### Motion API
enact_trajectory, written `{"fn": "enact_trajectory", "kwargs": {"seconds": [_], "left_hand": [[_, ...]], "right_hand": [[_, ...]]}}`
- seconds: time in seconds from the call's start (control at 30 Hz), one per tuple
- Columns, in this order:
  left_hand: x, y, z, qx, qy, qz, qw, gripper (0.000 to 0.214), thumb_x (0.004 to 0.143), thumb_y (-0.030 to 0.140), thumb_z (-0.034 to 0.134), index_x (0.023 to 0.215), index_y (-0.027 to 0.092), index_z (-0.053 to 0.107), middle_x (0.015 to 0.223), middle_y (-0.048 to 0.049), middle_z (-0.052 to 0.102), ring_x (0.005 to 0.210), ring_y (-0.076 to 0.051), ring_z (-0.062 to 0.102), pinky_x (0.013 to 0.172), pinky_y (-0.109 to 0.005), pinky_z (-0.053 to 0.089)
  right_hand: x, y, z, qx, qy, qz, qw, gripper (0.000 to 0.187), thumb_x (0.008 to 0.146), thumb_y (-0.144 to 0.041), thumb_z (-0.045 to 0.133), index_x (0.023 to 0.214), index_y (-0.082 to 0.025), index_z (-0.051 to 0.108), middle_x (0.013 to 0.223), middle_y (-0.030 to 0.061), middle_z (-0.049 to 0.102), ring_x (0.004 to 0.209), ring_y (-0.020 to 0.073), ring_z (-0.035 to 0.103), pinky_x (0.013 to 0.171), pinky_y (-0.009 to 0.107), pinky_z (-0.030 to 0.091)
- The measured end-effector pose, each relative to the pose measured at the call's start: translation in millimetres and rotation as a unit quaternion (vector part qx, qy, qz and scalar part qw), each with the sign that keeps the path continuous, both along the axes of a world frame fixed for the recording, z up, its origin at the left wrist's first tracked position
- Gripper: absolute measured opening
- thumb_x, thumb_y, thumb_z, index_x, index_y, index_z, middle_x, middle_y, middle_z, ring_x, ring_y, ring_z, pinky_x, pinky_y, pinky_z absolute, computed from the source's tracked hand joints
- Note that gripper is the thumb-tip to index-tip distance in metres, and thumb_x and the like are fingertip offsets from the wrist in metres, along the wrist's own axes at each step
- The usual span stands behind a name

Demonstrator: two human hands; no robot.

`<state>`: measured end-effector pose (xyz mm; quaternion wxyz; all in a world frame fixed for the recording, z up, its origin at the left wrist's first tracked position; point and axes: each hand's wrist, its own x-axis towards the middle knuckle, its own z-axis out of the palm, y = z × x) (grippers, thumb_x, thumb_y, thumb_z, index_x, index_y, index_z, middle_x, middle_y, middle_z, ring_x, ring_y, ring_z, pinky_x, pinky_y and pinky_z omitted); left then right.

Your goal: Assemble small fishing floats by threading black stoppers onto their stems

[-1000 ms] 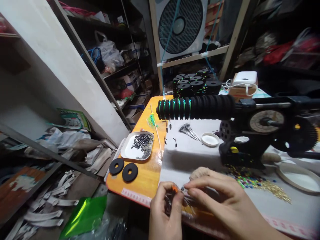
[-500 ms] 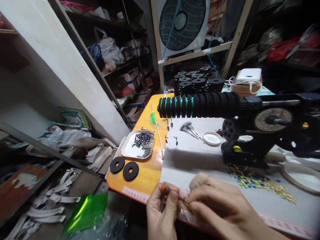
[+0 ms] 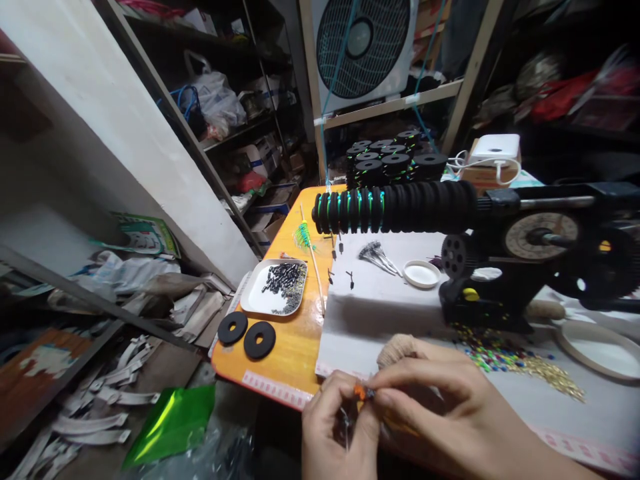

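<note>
- Broadly, orange table spans centre to 4 o'clock.
- Black winding machine at 3 o'clock; its foam roller, partly banded in green thread, points toward 10.
- Right hand at 5 o'clock, left hand at 6, fingertips meeting.
- White tray of dark bits at 11 from the hands; two black discs just beside it.
- Orange bead pinched by both hands over the table's near edge.

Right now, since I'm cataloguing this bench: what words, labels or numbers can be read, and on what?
No text reads clearly.
Green-and-white leaflet: print blurred.
Measuring strip on the table edge: red marks too small.
Dial on the winding machine: markings too small.
Shelf boxes: labels blurred.
Orange piece pinched by left hand and right hand: no writing seen.
</note>
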<state>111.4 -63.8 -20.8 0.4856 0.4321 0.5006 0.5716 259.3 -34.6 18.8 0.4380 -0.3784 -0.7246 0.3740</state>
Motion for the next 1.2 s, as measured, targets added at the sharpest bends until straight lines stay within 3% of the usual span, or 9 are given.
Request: {"fn": "enact_trajectory", "kwargs": {"seconds": [0.17, 0.37, 0.47, 0.9, 1.1, 1.2], "left_hand": [[4, -1, 9.5, -0.035, -0.074, 0.032, 0.996, 0.041, 0.07, 0.053, 0.085, 0.066, 0.016, 0.066, 0.063, 0.0006, 0.057, 0.06, -0.011, 0.049, 0.058, -0.019, 0.04], [-1, -3, 8.1, -0.105, -0.204, -0.02, 0.973, 0.045, 0.067, 0.051, 0.088, 0.069, 0.014, 0.063, 0.056, 0.003, 0.054, 0.044, -0.003, 0.034, 0.043, -0.016, 0.022], [-7, -2, 6.5, -0.092, -0.212, -0.026, 0.973, 0.044, 0.069, 0.049, 0.088, 0.066, 0.014, 0.061, 0.057, 0.0006, 0.059, 0.042, -0.002, 0.034, 0.041, -0.017, 0.019], [-8, -2, 11.4, -0.099, -0.205, -0.042, 0.973, 0.045, 0.067, 0.051, 0.088, 0.065, 0.015, 0.062, 0.054, 0.0013, 0.056, 0.044, -0.004, 0.035, 0.042, -0.018, 0.022], [-4, -2, 9.3, -0.138, -0.225, -0.039, 0.964, 0.047, 0.062, 0.052, 0.091, 0.071, 0.014, 0.064, 0.057, 0.0022, 0.055, 0.05, -0.005, 0.046, 0.049, -0.015, 0.035], [-3, -3, 7.2, -0.091, -0.157, -0.003, 0.983, 0.044, 0.066, 0.054, 0.087, 0.068, 0.016, 0.066, 0.059, 0.0007, 0.057, 0.054, -0.01, 0.052, 0.052, -0.018, 0.042]], "right_hand": [[0, -5, -3.6, 0.039, 0.0, -0.025, 0.999, 0.017, 0.096, -0.017, 0.056, 0.087, -0.021, 0.069, 0.078, 0.0023, 0.066, 0.071, 0.0126, 0.063, 0.065, 0.021, 0.051], [4, -1, -1.7, -0.023, 0.027, -0.031, 0.999, 0.021, 0.098, -0.029, 0.058, 0.082, -0.022, 0.07, 0.081, 0.0018, 0.066, 0.075, 0.0132, 0.064, 0.067, 0.02, 0.051], [6, 3, 0.0, -0.044, 0.036, -0.053, 0.997, 0.025, 0.098, -0.034, 0.06, 0.078, -0.021, 0.068, 0.083, 0.0021, 0.066, 0.077, 0.014, 0.063, 0.07, 0.021, 0.051], [2, 3, 3.4, -0.048, 0.045, -0.023, 0.998, 0.027, 0.098, -0.034, 0.06, 0.076, -0.021, 0.07, 0.078, 0.0027, 0.066, 0.073, 0.0144, 0.064, 0.067, 0.022, 0.053], [4, 2, 0.3, 0.045, 0.007, 0.019, 0.999, 0.013, 0.092, -0.019, 0.067, 0.093, -0.023, 0.079, 0.075, 0.0025, 0.07, 0.066, 0.0122, 0.067, 0.057, 0.018, 0.053], [4, -1, -1.2, 0.117, -0.033, 0.034, 0.992, 0.017, 0.09, -0.01, 0.064, 0.099, -0.021, 0.073, 0.081, 0.0043, 0.069, 0.069, 0.0132, 0.067, 0.06, 0.019, 0.054]]}}
